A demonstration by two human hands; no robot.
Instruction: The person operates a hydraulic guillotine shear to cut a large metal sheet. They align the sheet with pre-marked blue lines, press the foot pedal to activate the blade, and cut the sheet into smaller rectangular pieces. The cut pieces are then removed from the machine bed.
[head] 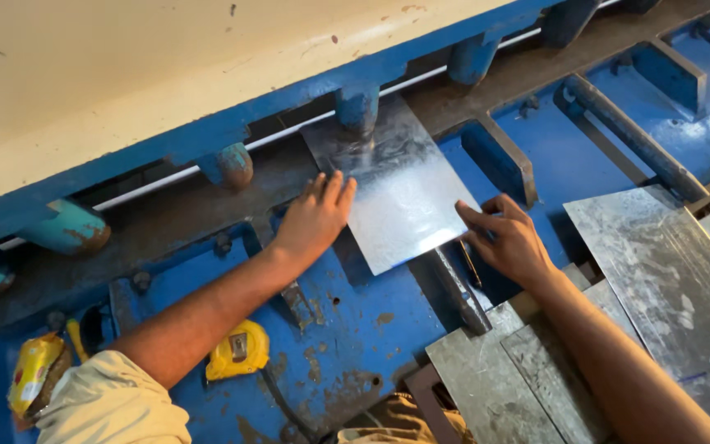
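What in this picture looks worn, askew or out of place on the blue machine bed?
The blue machine bed is worn: its paint is chipped and rust-spotted near the yellow tape measure. The metal sheet, held flat by the left hand and right hand, lies skewed to the picture's edges.

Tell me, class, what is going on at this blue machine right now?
A person presses a galvanised metal sheet flat on the blue machine bed, its far edge under the hold-down clamps. The left hand lies flat at the sheet's left edge; the right hand steadies its right edge. More cut sheets are stacked to the right, and a yellow tape measure rests near the left forearm.
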